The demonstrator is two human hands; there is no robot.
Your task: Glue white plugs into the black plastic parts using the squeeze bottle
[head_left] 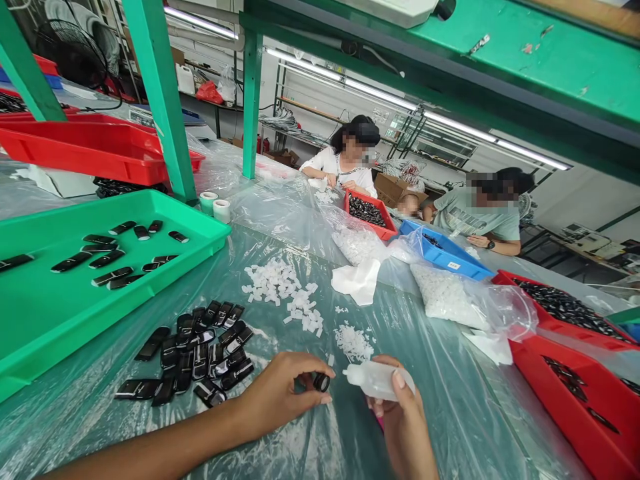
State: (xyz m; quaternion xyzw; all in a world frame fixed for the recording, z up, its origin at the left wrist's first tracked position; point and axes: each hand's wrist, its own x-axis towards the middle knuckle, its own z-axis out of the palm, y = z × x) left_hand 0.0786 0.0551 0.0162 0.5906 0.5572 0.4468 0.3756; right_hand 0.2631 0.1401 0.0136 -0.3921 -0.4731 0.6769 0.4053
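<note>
My left hand (280, 393) pinches a small black plastic part (321, 382) between thumb and fingers, one end turned toward the bottle. In my right hand (400, 407) is a translucent white squeeze bottle (377, 380), lying on its side with its nozzle pointing left, a short gap from the black part. Something pink shows below the right hand, mostly hidden. Left of my left hand lies a pile of black oblong parts (200, 353). Beyond the hands are a heap of small white pieces (280, 283) and a smaller heap of tiny white bits (353, 342).
A green tray (45, 300) with several black parts stands left, a red tray (90, 143) behind it. Bags of white pieces (445, 293), a blue bin (445, 253) and red bins (565, 393) line the right. Green posts (163, 100) rise from the plastic-covered table. Two people work opposite.
</note>
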